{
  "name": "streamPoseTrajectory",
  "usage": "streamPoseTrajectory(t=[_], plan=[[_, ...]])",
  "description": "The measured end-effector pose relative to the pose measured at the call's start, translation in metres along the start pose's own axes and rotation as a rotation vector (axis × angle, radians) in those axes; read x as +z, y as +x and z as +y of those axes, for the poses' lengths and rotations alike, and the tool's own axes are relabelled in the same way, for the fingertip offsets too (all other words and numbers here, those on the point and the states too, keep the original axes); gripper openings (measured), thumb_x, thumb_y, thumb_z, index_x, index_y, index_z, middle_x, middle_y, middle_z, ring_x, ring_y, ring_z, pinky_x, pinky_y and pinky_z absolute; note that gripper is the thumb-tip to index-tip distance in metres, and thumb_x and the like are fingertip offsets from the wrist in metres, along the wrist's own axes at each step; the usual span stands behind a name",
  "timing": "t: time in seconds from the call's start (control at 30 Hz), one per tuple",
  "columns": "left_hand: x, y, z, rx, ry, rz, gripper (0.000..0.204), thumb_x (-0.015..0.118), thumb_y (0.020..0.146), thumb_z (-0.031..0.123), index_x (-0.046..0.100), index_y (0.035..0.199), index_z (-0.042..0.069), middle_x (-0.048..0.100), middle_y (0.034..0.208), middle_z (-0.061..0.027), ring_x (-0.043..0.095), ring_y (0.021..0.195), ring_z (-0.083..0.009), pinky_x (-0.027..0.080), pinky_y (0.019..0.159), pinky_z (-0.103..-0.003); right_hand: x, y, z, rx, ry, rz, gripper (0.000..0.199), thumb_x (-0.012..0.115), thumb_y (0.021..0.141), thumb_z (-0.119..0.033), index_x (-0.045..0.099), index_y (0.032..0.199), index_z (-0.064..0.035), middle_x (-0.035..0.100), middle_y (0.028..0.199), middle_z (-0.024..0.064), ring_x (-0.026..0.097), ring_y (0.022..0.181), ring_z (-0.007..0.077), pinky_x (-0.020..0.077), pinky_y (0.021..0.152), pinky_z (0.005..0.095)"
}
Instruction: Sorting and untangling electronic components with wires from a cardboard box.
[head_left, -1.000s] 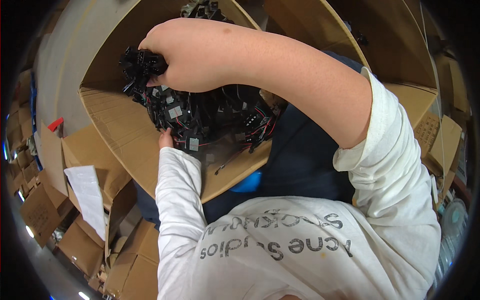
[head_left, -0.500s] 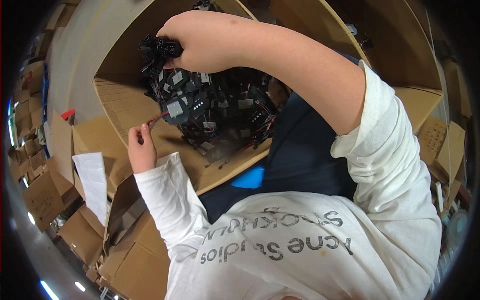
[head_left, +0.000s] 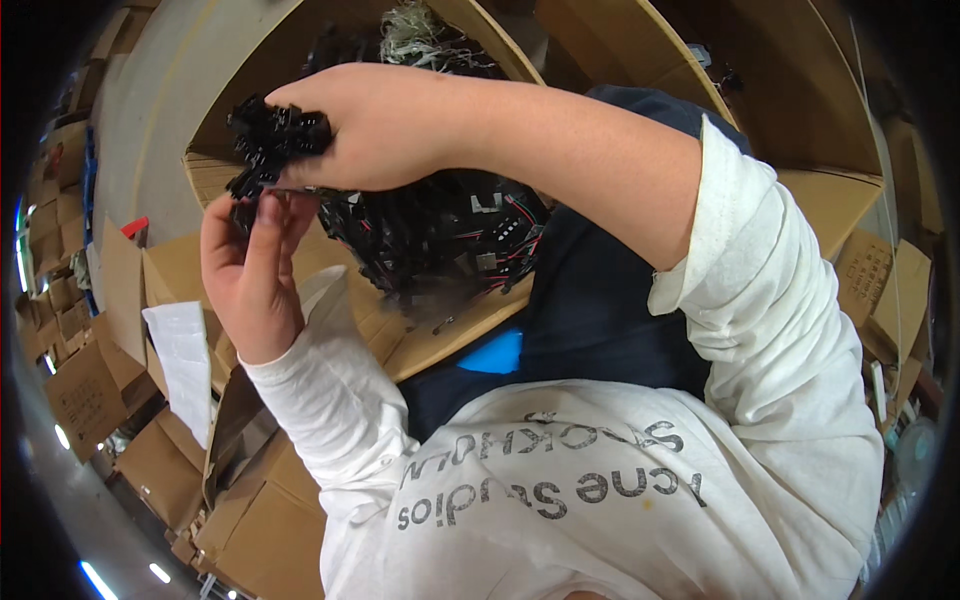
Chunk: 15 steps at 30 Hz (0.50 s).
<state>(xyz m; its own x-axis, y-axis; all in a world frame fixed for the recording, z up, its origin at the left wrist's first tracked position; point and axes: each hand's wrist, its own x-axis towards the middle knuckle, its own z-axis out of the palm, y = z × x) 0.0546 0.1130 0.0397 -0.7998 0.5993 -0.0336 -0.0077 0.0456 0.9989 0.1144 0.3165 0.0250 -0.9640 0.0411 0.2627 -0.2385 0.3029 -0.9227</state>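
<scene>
My right hand (head_left: 370, 125) is closed around a bundle of small black plastic connectors (head_left: 275, 135), which sticks out past its fingers over the left part of an open cardboard box (head_left: 225, 195). Just below, my left hand (head_left: 255, 275) has its fingertips up against the bundle, thumb upright, closed on a dark piece that looks like another black connector (head_left: 243, 212). Under my right forearm, the box holds a heap of black parts (head_left: 430, 235) with thin red, green and black wires and pale labels. Part of the heap is hidden by my hand and arm.
A tangle of pale stringy material (head_left: 418, 35) lies at the box's far side. Another open cardboard box (head_left: 800, 90) stands to the right. A white foam sheet (head_left: 183, 360) leans among cartons (head_left: 165, 470) at the left. Something blue (head_left: 493, 353) shows by my lap.
My left hand has risen to meet the bundle, and the wired part it held by its leads is no longer seen stretched out. My right hand has moved left and nearer with the bundle.
</scene>
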Motion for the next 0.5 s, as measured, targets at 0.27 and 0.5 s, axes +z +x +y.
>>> streamPoseTrajectory(t=[0.27, 0.5], plan=[[0.032, 0.025, 0.006, 0.173, -0.124, -0.097, 0.034, 0.056, 0.102, 0.010, 0.050, 0.133, -0.003, 0.066, 0.119, -0.0158, 0.068, 0.107, -0.0239, 0.055, 0.094, -0.039, -0.014, 0.008, -0.001, 0.127, 0.009, 0.140, 0.036, 0.074, 0.093, -0.030, 0.064, 0.113, -0.0029, 0.073, 0.097, 0.0130, 0.071, 0.092, 0.0305, 0.0538, 0.080, 0.0388], [-0.014, 0.056, -0.039, 0.202, 0.190, 0.194, 0.030, 0.056, 0.101, 0.009, 0.056, 0.129, -0.002, 0.070, 0.103, -0.0154, 0.067, 0.076, -0.0172, 0.056, 0.075, -0.029, -0.082, 0.015, -0.047, 0.365, 0.375, 0.436, 0.017, 0.060, 0.101, -0.015, 0.064, 0.108, 0.0004, 0.068, 0.098, 0.0128, 0.064, 0.088, 0.0221, 0.0525, 0.084, 0.0389]])
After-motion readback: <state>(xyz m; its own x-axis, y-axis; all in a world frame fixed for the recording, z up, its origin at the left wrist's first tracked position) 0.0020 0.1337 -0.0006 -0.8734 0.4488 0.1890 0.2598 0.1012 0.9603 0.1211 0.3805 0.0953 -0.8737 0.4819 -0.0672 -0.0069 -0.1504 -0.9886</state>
